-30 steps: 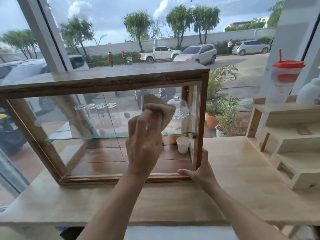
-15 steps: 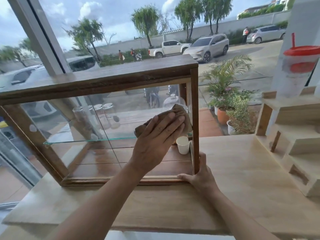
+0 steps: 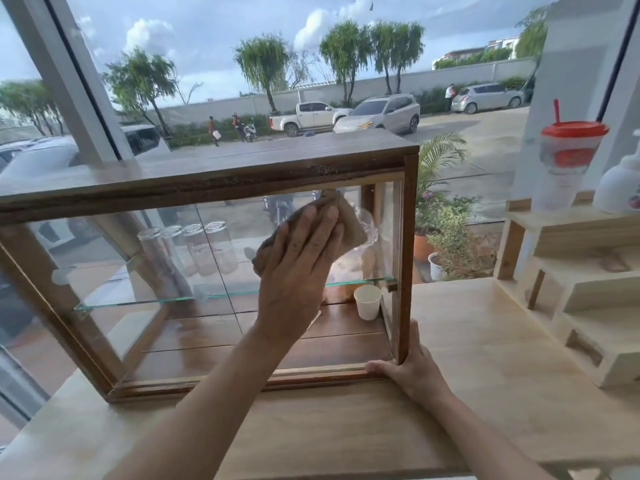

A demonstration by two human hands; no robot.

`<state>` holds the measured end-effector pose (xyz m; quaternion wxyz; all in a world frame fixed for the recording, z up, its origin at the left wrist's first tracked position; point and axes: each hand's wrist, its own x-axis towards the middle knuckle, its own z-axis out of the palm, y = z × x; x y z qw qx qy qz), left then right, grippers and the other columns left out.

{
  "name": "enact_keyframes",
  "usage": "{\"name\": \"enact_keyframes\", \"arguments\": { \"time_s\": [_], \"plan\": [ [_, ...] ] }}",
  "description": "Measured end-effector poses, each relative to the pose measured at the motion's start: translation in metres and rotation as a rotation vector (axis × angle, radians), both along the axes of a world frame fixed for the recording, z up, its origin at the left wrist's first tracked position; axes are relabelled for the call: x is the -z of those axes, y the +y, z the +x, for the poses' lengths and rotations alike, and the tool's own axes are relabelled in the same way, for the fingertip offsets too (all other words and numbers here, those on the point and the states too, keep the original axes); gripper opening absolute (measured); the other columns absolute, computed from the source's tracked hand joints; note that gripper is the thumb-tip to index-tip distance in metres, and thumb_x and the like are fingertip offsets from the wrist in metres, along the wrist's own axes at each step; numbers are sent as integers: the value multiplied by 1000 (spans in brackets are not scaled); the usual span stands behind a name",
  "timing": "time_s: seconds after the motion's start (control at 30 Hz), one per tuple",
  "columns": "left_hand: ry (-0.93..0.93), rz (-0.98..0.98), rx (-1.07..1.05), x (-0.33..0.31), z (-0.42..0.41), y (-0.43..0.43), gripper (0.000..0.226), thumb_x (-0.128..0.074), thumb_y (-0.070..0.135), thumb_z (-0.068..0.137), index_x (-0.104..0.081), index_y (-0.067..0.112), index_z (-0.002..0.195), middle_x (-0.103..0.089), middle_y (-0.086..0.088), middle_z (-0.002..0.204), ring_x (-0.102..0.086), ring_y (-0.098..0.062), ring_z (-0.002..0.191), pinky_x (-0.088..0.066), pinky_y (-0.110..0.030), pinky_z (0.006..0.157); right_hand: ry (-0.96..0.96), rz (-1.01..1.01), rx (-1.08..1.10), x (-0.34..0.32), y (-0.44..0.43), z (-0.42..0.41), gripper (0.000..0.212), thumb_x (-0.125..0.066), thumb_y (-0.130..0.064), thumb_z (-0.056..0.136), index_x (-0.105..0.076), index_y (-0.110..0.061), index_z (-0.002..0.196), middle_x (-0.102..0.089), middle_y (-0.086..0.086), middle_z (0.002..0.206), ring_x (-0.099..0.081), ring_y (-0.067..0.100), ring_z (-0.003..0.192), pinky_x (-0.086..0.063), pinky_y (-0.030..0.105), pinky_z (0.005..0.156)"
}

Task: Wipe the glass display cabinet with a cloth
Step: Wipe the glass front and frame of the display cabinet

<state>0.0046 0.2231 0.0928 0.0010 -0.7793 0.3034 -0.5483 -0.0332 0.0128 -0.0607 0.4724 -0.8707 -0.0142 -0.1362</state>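
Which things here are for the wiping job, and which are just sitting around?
For the job: the cloth, the left hand pressing it on the glass, the glass display cabinet, the right hand at its bottom corner.
Just sitting around: glasses and paper cup inside, red-lidded cup, white pump bottle, wooden steps.

no legible text, brand, number or sign anywhere, label on the white pump bottle (image 3: 619, 188) too blurred to read, plates on the parked cars (image 3: 381, 114) too small
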Motion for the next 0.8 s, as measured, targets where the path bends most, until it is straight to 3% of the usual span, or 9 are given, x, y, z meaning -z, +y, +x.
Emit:
{"name": "enact_keyframes", "arguments": {
  "time_s": [0.13,0.23,0.3,0.4,0.5,0.6,0.7,0.8],
  "plan": [
    [50,51,5,54,-16,-15,51,-26,1,102,-31,3,152,-24,-11,163,-19,-33,152,-35,-57,115,25,-13,5,-2,0,-2,75,-89,-44,61,-29,-39,106,-60,11,73,-61,17,65,-47,26,57],
    [41,99,38,33,-16,-39,59,-35,8,98,-23,7,155,-19,-4,164,-17,-30,153,-26,-51,120,26,-27,-2,-3,1,-2,76,-88,-43,62,-28,-39,110,-61,4,77,-61,13,70,-48,27,60],
    [18,60,3,9,-9,-30,60,-34,4,96,-25,8,155,-20,-3,163,-23,-29,151,-27,-51,121,33,-25,-7,-3,1,-1,76,-88,-42,63,-29,-37,111,-62,7,82,-62,15,74,-49,29,63],
    [5,-20,-34,25,-6,-11,61,-35,0,94,-28,10,154,-25,-4,164,-24,-32,150,-28,-52,120,17,-17,-10,-1,-1,-1,78,-88,-40,63,-28,-40,112,-64,13,86,-64,20,76,-47,22,60],
    [46,83,-14,49,-17,-25,49,-34,9,103,-35,14,152,-32,0,161,-28,-32,148,-37,-51,114,4,-12,-13,-1,0,-1,76,-88,-42,63,-25,-48,104,-61,9,77,-63,16,69,-45,22,56],
    [42,92,98,22,-21,-43,37,-41,17,107,-54,16,141,-50,1,151,-47,-27,132,-51,-47,96,12,0,-24,0,-2,0,75,-88,-44,61,-26,-48,104,-63,5,76,-63,9,67,-44,18,54],
    [-48,-98,149,-18,-26,-26,31,-56,2,100,-67,8,128,-59,-7,141,-62,-31,111,-52,-41,80,14,21,-35,2,-4,1,73,-89,-44,59,-31,-46,104,-61,1,71,-61,6,64,-42,17,53],
    [-114,-261,93,-32,-26,-3,38,-59,-9,89,-70,4,123,-61,-13,137,-56,-32,94,-51,-38,78,7,21,-40,4,-5,2,72,-89,-44,60,-30,-43,101,-58,2,67,-60,4,61,-44,18,53]
  ]
}}
